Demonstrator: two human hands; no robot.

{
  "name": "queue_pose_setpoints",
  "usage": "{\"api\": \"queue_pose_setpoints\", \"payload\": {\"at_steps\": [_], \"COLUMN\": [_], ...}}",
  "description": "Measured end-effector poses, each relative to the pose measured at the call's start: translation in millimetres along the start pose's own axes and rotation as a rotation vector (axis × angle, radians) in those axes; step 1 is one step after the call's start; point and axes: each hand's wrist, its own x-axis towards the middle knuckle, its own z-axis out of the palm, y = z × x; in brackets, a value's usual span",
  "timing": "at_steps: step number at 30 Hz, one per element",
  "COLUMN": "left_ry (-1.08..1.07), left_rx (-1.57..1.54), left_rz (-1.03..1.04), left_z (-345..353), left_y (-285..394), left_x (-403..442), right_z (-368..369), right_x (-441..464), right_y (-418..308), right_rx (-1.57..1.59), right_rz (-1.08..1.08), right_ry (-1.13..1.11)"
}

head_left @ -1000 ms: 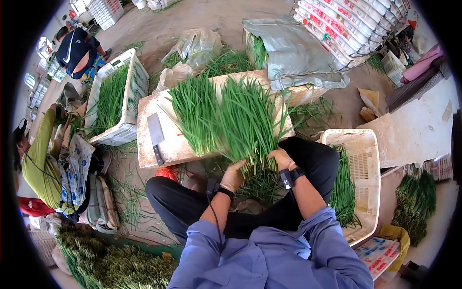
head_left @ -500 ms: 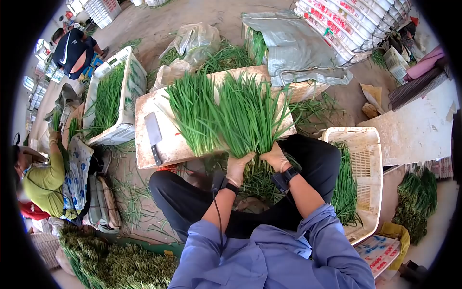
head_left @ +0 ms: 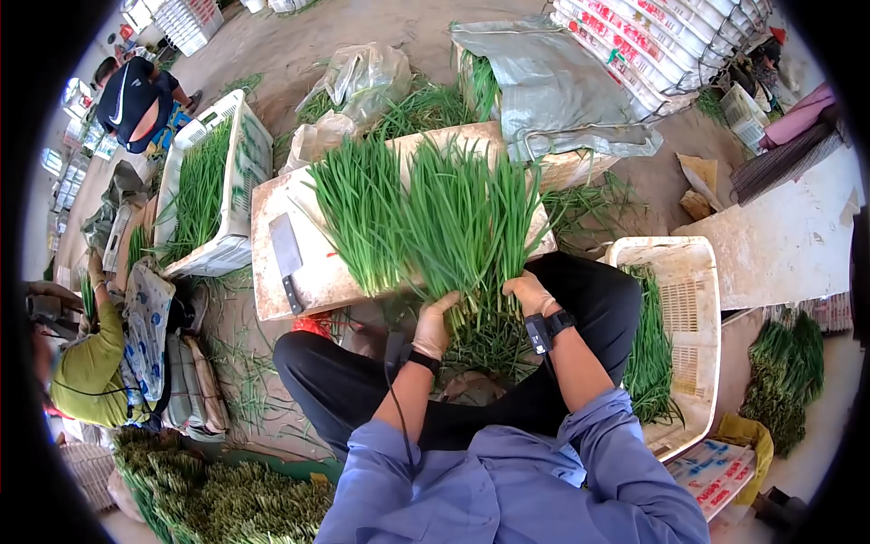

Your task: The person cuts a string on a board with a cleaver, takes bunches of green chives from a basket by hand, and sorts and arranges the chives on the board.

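A wide bunch of green chives [head_left: 471, 213] lies across the front of a worn white board, its cut ends toward me. My left hand [head_left: 435, 325], in a thin glove, is closed at the left side of the stem ends. My right hand [head_left: 529, 295], gloved too, is closed on the stems at the right side. The fingers' undersides are partly hidden by leaves. Left of this bunch a second pile of chives [head_left: 358, 213] rests on the board [head_left: 272, 204]. A cleaver [head_left: 285, 249] with a black handle lies flat at the board's left end.
White crates of chives stand left [head_left: 237, 172] and right [head_left: 702, 317] of me. Loose trimmings [head_left: 489, 349] lie between my legs. A grey sheet [head_left: 562, 91] covers a crate behind the board. At far left, a person in a yellow-green top [head_left: 91, 367] sits nearby.
My hands have moved apart at the bunch's base, the left going left and down, the right slightly right. The stem ends between them now show more. The cleaver stays on the board.
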Motion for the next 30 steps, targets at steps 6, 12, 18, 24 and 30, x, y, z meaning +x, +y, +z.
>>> {"api": "queue_pose_setpoints", "payload": {"at_steps": [6,12,18,24,30], "left_ry": [-0.021,0.023,-0.001,-0.033,-0.123], "left_rx": [0.234,0.164,0.011,-0.040,-0.135], "left_rz": [0.264,0.210,0.033,-0.024,-0.083], "left_z": [23.4,31.9,23.4,10.2,7.9], "left_y": [-1.3,-7.1,-0.3,-2.0,-0.8], "left_x": [-3.1,-4.0,-3.7,-1.0,-3.0], "right_z": [14.0,32.7,4.4,-24.7,-66.8], "right_x": [-11.1,-24.0,-38.7,-64.2,-89.0], "right_y": [-12.7,-23.9,-44.3,-74.1,-172.2], "right_rx": [0.387,0.319,0.056,0.315,0.482], "right_rz": [0.002,-0.069,-0.010,0.078,-0.170], "right_ry": [-0.198,-0.241,-0.214,-0.147,-0.084]}}
